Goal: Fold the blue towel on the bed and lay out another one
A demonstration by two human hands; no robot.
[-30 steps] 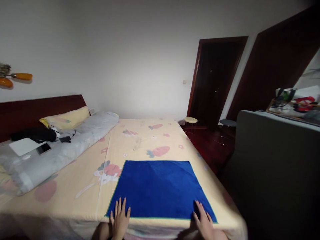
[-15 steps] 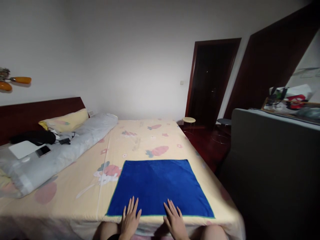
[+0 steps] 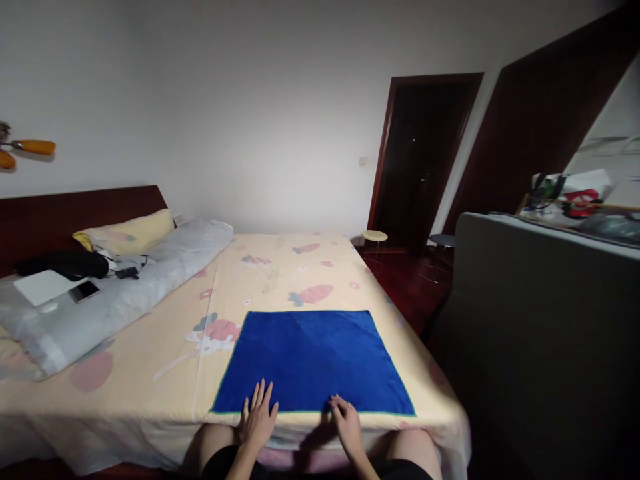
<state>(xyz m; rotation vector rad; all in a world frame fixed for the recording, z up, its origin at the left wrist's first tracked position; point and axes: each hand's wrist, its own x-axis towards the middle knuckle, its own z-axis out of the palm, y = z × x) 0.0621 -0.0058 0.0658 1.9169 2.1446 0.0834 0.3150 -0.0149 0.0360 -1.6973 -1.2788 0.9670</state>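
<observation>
The left hand [image 3: 259,419] lies flat with fingers spread on the near edge of the blue towel [image 3: 313,361]; the right hand [image 3: 345,420] curls, fingertips touching that edge on the bed [image 3: 160,373].

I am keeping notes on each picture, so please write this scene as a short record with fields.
Place: bed with a pale fruit-print sheet
Cloth: blue towel spread flat at the near edge
Left hand: open, fingers spread on the towel's near edge
Right hand: fingers curled at the same edge, grip unclear
Left side: grey bolster, phone
</observation>
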